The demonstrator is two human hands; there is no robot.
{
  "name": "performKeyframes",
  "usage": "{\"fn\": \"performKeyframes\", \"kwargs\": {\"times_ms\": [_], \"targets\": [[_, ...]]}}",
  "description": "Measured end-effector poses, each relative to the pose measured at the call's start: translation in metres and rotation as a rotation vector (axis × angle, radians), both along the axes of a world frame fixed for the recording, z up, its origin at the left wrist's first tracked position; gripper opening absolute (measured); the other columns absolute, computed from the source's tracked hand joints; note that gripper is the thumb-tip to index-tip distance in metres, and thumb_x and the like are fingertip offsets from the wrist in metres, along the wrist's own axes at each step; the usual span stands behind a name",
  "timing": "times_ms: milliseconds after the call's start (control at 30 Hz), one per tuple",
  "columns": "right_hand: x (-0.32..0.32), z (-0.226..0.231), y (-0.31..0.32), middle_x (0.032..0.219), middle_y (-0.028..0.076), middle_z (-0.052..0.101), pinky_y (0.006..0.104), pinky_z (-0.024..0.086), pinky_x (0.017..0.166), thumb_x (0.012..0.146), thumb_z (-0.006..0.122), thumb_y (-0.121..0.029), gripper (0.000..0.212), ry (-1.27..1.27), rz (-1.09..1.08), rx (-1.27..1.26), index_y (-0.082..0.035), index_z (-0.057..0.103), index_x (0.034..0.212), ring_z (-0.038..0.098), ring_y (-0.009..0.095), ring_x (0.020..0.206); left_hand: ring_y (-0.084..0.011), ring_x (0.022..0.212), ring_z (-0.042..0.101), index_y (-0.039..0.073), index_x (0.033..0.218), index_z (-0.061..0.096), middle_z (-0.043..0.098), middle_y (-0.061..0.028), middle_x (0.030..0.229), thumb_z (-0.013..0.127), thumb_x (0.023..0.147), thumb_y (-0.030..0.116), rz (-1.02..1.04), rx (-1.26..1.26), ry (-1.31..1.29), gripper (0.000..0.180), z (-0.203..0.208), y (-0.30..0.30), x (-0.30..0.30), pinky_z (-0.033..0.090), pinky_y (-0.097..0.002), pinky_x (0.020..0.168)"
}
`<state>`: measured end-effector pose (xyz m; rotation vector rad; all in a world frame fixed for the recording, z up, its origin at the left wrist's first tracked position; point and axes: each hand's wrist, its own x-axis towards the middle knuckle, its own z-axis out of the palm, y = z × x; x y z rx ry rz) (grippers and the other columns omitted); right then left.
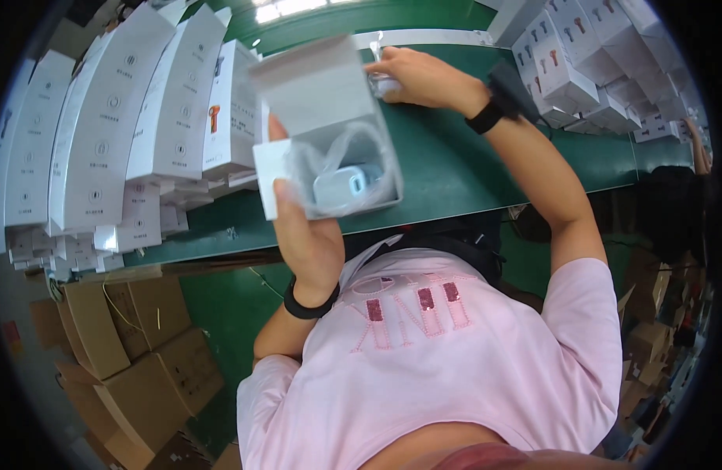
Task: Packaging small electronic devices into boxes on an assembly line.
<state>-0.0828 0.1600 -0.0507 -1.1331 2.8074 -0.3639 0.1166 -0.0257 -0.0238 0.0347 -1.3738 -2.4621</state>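
Left hand (306, 235): thumb and fingers grip box (310, 94), 11 o'clock, lid up.
Right hand (424, 78): fingers apparently pinch clear packet (386, 84), 1 o'clock.
Box risk: one-sided grip might tip it, spilling unit (330, 188).
Lid risk: bulky film (347, 145) might snag.
Unit look: white, rounded, pale-blue patch, filmed over, blurred.
Cartons (102, 117): 10 o'clock.

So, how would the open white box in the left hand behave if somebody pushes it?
The open white box probably flexes slightly, its walls looking like thin card. Its raised lid may swing, standing open. The pale device could slide, since space shows beside it.
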Motion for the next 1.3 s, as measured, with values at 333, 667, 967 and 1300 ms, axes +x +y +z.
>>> {"fn": "performKeyframes", "kwargs": {"times_ms": [333, 667, 967, 1300], "targets": [[0.035, 0.154, 0.118, 0.106, 0.009, 0.066, 0.0326, 0.054, 0.069, 0.094, 0.057, -0.019, 0.033, -0.070, -0.149, -1.070, 0.003, 0.061, 0.119, 0.067, 0.022, 0.083, -0.0118, 0.099, 0.045, -0.001, 0.154, 0.022, 0.053, -0.0028, 0.113, 0.040, 0.105, 0.028, -0.139, -0.197, 0.142, 0.059, 0.006, 0.023, -0.042, 0.035, -0.0234, 0.094], [0.122, 0.144, 0.005, 0.098, 0.005, 0.063, 0.0247, 0.051, 0.070, 0.081, 0.070, 0.008, 0.015, 0.192, -0.028, -0.647, 0.003, 0.064, 0.094, 0.061, 0.012, 0.084, -0.0115, 0.104, 0.042, -0.002, 0.153, 0.022, 0.045, -0.0046, 0.122, 0.040, 0.105, 0.028, -0.124, -0.254, 0.146, 0.060, 0.003, 0.022, -0.042, 0.033, -0.0225, 0.095], [0.108, 0.138, -0.017, 0.083, 0.011, 0.062, 0.0328, 0.049, 0.064, 0.074, 0.071, 0.004, 0.018, 0.382, 0.157, -0.268, -0.002, 0.066, 0.091, 0.062, 0.028, 0.073, -0.0165, 0.111, 0.043, -0.008, 0.150, 0.024, 0.043, -0.0114, 0.135, 0.041, 0.104, 0.031, -0.152, -0.295, 0.218, 0.062, 0.001, 0.023, -0.042, 0.032, -0.0275, 0.101], [0.088, 0.178, 0.058, 0.125, 0.009, 0.062, 0.0328, 0.049, 0.092, 0.086, 0.073, -0.020, 0.055, -0.080, -0.233, -0.479, -0.006, 0.053, 0.135, 0.059, 0.019, 0.113, -0.0300, 0.126, 0.048, 0.003, 0.148, 0.027, 0.043, -0.0193, 0.139, 0.081, 0.080, 0.017, -0.066, -0.607, 0.457, 0.088, -0.029, 0.001, -0.039, 0.039, -0.0402, 0.106]]}}
